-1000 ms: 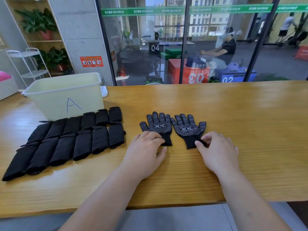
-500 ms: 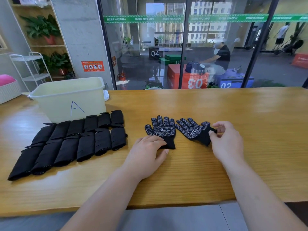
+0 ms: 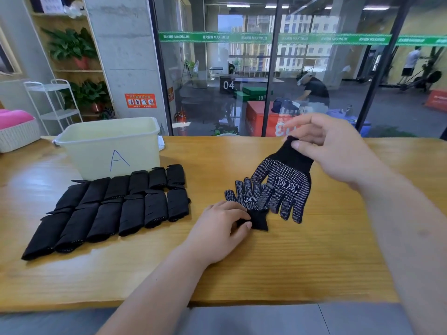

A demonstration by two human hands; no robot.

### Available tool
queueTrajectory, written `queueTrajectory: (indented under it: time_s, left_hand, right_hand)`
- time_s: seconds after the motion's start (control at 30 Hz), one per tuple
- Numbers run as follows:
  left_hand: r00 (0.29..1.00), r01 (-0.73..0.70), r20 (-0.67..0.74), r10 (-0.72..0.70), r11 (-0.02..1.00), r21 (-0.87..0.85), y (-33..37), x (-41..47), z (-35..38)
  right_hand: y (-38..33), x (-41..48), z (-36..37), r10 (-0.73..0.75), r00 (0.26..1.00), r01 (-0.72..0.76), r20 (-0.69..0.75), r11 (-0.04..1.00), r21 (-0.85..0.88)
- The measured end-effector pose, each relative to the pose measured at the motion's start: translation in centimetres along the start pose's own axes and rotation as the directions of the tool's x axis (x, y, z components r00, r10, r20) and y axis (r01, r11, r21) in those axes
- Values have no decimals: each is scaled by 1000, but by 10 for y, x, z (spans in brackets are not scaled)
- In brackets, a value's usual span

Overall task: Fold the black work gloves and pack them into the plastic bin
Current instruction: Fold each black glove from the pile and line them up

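Observation:
My right hand (image 3: 331, 151) pinches the cuff of a black dotted work glove (image 3: 285, 187) and holds it in the air, fingers hanging down over the table. A second black glove (image 3: 249, 199) lies flat on the wood, partly behind the hanging one. My left hand (image 3: 222, 228) rests on the flat glove's cuff, fingers curled over its edge. Several folded black gloves (image 3: 113, 209) lie in two rows at the left. Behind them stands the pale yellow plastic bin (image 3: 96, 153) marked "A"; its inside is not visible.
The wooden table (image 3: 314, 250) ends at a front edge near me and at a glass wall behind. A white basket with a pink cushion (image 3: 17, 129) sits at the far left. A person sits beyond the glass.
My right hand has lifted the right glove off the table by its cuff and raised it up and back. My left hand stays on the other glove's cuff.

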State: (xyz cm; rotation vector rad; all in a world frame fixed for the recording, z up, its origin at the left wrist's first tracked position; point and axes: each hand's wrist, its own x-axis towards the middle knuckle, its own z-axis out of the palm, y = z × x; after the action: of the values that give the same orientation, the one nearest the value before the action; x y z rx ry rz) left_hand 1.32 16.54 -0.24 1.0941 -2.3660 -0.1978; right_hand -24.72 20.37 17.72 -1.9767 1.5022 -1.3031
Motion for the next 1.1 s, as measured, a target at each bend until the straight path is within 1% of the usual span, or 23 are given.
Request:
queueTrajectory:
  time_s: [0.07,0.13,0.23,0.3,0.37,0.43,0.5,0.53,0.6,0.63,0.7,0.73,0.77,0.8,0.87,0.93,1.03,1.1]
  left_hand:
    - [997,38,-63,-38,999,-7,-4,0,2]
    - [995,62,-76,-61,998,2,-8,0,4]
    - [996,62,-62,-61,998,11,-8,1,5]
    - [996,69,-55,-69,998,4,-7,2,5]
    - [995,80,-62,-80,997,-1,-8,2,5]
    - [992,90,-92,-91,996,-7,-9,1,6]
    - [989,101,-106,-101,995,-2,-9,1,7]
    - [989,110,-105,-109,994,2,-9,1,8]
    - [987,123,-101,-121,992,11,-9,2,7]
    - [987,126,-99,-124,992,22,-10,3,6]
    - [989,128,-78,-124,990,52,-10,4,5]
    - [990,126,-70,-122,990,58,-9,3,5]
    - [990,125,-66,-121,990,59,-9,3,5]
    - [990,124,-67,-120,991,55,-9,3,5]
    - [989,126,-80,-122,991,44,-9,3,5]
    - [988,132,-90,-128,991,34,-9,2,5]
    - [986,135,-107,-131,990,29,-8,2,4]
    - [984,142,-110,-137,989,35,-7,2,3]
  right_hand:
    - [-8,4,-3,-10,999,9,36,999,38]
    - [-8,12,0,-5,997,2,73,999,33]
    - [0,28,12,21,994,-15,111,999,-52]
    - [6,41,22,-3,996,13,84,993,-115]
    - [9,50,28,-76,997,75,-1,987,-141]
    - [7,55,33,-203,974,184,-100,969,-166]
    - [5,51,41,-305,944,278,-126,941,-196]
    - [7,45,48,-337,936,310,-103,927,-213]
    - [22,29,70,-355,935,344,-3,906,-246]
    - [35,19,84,-333,940,341,76,898,-278]
    - [62,-7,109,-221,938,309,266,883,-354]
    - [74,-20,119,-172,928,298,331,876,-380]
    - [82,-30,125,-145,923,290,357,872,-395]
    - [88,-39,129,-140,928,280,345,872,-401]
    - [95,-46,129,-157,953,254,260,881,-400]
    - [99,-46,128,-157,968,232,198,863,-450]
    - [101,-42,128,-136,980,193,147,839,-508]
    - [100,-36,126,-139,990,136,30,864,-484]
